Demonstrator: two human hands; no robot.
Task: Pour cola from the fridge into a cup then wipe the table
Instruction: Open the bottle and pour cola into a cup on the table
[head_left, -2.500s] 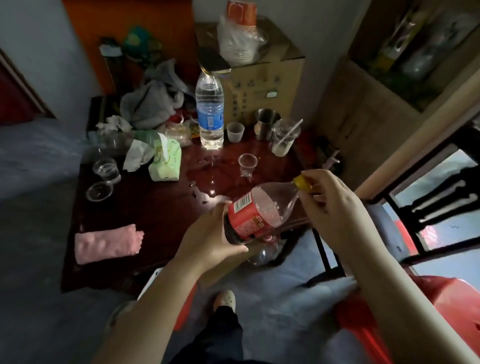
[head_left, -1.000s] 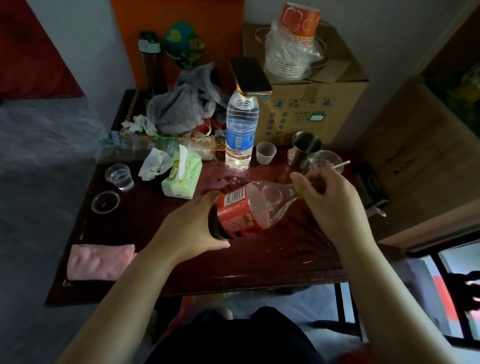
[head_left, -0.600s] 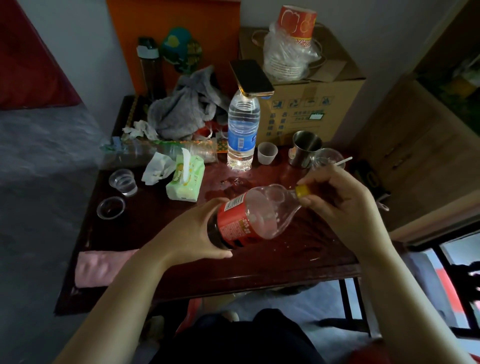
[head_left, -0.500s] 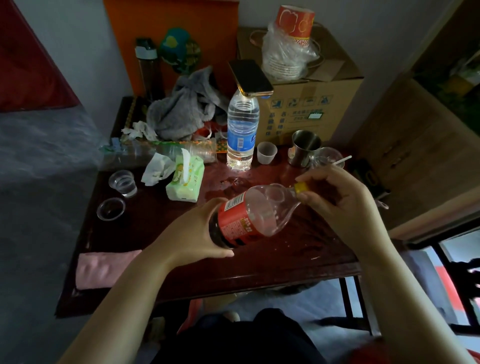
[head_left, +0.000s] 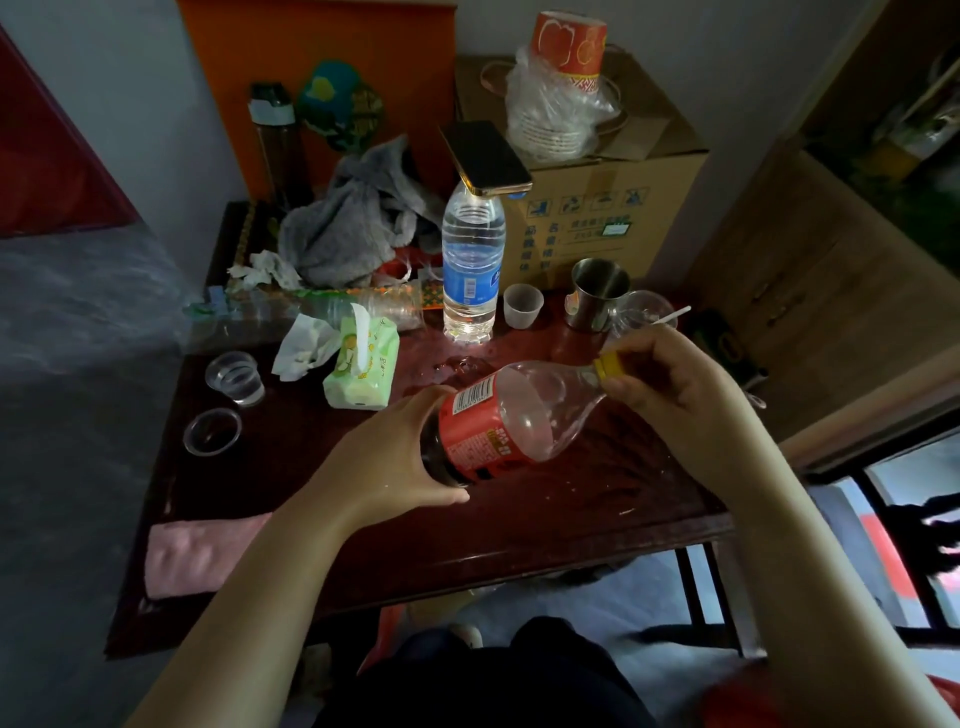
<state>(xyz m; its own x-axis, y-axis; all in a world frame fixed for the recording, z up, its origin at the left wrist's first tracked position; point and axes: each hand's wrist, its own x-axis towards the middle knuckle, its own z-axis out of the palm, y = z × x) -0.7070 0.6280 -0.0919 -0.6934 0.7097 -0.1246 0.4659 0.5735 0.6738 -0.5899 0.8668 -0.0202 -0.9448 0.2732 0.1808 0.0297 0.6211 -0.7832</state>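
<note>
Fizz may spurt onto the surface (head_left: 571, 493) if my right grip (head_left: 670, 387), pinching the cap (head_left: 610, 365), twists it off while my left grip (head_left: 392, 460) clasps the bottle (head_left: 501, 421) tilted.

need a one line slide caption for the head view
Left hand holds a tilted cola bottle over the table while the right hand pinches its yellow cap.

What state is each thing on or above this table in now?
Red-labelled plastic cola bottle: tilted above the dark table, capped, upper half empty.
Yellow screw cap: on the neck, pinched by the right hand.
Left hand: grips the bottle's base.
Clear blue-labelled water bottle: upright, dark phone on top.
Steel mug: upright.
Small white plastic cup: upright.
Pink cloth: folded, flat on table.
Green tissue pack: open, tissue sticking out.
</note>
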